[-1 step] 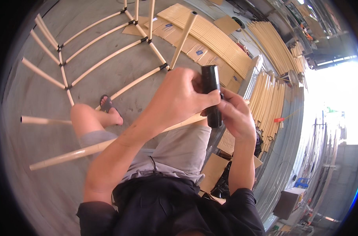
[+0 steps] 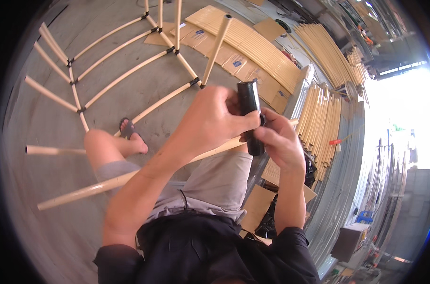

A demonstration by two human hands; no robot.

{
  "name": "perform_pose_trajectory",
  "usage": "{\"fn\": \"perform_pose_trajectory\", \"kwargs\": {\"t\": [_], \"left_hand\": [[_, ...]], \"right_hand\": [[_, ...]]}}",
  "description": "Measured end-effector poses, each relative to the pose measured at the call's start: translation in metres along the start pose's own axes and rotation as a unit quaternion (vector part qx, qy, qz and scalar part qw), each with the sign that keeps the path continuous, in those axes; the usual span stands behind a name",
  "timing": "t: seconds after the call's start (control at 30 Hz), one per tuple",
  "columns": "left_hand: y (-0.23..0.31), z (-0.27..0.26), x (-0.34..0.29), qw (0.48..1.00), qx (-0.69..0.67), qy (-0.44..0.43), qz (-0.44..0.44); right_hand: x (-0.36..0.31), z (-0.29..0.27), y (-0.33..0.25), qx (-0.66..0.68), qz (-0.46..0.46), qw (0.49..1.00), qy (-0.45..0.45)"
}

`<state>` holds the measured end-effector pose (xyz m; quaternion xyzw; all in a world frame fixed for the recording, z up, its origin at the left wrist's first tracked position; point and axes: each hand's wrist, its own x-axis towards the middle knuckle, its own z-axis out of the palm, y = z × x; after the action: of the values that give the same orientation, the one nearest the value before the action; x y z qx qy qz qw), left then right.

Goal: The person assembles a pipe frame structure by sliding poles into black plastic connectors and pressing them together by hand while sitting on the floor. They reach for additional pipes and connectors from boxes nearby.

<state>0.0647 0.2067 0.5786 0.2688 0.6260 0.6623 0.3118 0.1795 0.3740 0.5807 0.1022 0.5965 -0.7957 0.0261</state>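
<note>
Pipe frame (image 2: pixel 158 104): it was shown slightly lower in view than in the earlier frame; four crossbars were counted between its two rails, and three black joints along the left rail.
Loose pipe (image 2: pixel 82 191): one was laid across the thighs, partly hidden by the left forearm; its left end was also shown a little lower.
Sandalled foot (image 2: pixel 132 130): one was planted near the closest crossbar.
Left hand (image 2: pixel 224 111): the black fitting was pinched between its thumb and fingers, as before.
Blue labels (image 2: pixel 237 63): three were counted on the flattened cardboard (image 2: pixel 191 41); their print was too small to be read.
Black fitting (image 2: pixel 249 102): one was held above the thighs between both hands, its upper end tipped slightly farther left than before.
Right hand (image 2: pixel 283 142): the fitting's right side was pinched by its thumb and fingers.
Pipe stack (image 2: pixel 320 116): many cream pipes were heaped beyond the right hand, too overlapped to be counted.
Red tag (image 2: pixel 335 142): one was seen at the stack's right edge.
</note>
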Motion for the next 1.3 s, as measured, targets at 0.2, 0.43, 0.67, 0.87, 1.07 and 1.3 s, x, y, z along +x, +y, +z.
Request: {"fn": "perform_pose_trajectory", "kwargs": {"t": [0.2, 0.43, 0.67, 0.87, 1.07, 1.3], "left_hand": [[-0.040, 0.022, 0.009, 0.992, -0.111, -0.055, -0.032], [-0.100, 0.071, 0.036, 0.974, -0.188, -0.116, -0.053], [-0.125, 0.083, 0.036, 0.968, 0.218, 0.005, 0.121], [-0.132, 0.053, -0.001, 0.933, 0.354, -0.033, 0.049], [-0.155, 0.059, -0.012, 0.929, 0.364, -0.032, 0.059], [-0.153, 0.066, -0.017, 0.922, 0.381, -0.010, 0.073]], "right_hand": [[-0.023, -0.025, 0.027, 0.051, 0.033, 0.994, 0.093], [-0.043, -0.067, 0.055, -0.029, -0.025, 0.966, 0.257], [-0.061, -0.187, 0.056, -0.279, -0.062, 0.834, 0.471], [-0.053, -0.297, 0.108, -0.416, -0.058, 0.721, 0.551], [-0.025, -0.292, 0.144, -0.299, -0.052, 0.767, 0.565], [-0.025, -0.283, 0.111, -0.325, 0.037, 0.794, 0.511]]}}
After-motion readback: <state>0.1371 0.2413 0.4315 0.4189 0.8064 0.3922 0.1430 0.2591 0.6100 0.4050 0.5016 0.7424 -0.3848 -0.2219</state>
